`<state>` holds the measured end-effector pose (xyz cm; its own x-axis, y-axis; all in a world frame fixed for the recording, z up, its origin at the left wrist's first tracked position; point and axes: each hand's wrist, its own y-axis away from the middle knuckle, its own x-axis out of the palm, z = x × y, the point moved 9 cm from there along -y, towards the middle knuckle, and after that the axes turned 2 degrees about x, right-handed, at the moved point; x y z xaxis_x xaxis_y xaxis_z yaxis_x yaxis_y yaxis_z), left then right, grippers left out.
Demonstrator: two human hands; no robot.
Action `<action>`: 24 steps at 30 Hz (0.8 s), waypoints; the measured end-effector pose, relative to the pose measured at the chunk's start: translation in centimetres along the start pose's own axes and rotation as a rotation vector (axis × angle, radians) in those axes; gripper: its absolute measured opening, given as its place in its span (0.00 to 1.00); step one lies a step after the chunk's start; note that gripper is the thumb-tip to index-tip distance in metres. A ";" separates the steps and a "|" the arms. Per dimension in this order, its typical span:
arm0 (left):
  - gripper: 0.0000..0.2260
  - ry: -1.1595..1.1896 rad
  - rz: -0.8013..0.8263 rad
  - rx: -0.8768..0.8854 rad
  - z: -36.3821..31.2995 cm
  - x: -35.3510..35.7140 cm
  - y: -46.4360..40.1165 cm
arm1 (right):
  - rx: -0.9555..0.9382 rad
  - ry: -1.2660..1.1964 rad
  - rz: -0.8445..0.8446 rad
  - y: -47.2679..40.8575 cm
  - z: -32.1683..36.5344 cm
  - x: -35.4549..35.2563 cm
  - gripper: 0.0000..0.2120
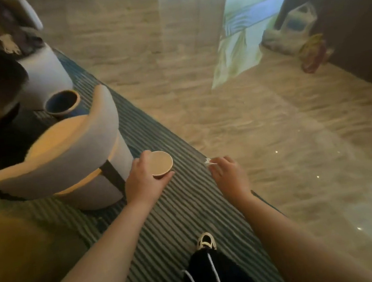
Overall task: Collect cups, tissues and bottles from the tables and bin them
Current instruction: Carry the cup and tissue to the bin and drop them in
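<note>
The left hand (142, 180) curls round a light, crushable tan paper cup (161, 162), best held gently by its wall. The right hand (227, 173) pinches a scrap of soft white tissue (207, 161) above the striped carpet's (165, 212) edge.

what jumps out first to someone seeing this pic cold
Two bare arms reach out over a striped rug: the left hand grips an open paper cup, the right hand pinches a white tissue scrap. A rounded pale chair stands at left, with shiny marble floor at right.
</note>
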<state>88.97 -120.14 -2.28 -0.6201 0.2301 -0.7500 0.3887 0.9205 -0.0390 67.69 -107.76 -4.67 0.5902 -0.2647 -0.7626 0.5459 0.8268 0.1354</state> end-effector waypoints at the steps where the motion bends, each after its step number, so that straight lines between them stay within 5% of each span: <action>1: 0.32 -0.005 -0.026 -0.015 -0.4 -0.2 -2.9 | -0.019 -0.007 0.019 -3.2 0.8 -0.4 0.12; 13: 0.31 0.012 -0.278 -0.147 4.2 -0.5 -32.5 | -0.206 0.088 0.080 -37.0 10.2 1.7 0.10; 24: 0.32 0.080 -0.507 -0.435 17.0 -9.0 -61.4 | -0.478 0.195 0.327 -70.5 32.8 12.3 0.09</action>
<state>82.25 -184.11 -4.36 -0.7087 -0.2565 -0.6573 -0.2632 0.9604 -0.0910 55.98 -185.61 -2.81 0.5373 0.0987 -0.8376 0.0007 0.9931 0.1175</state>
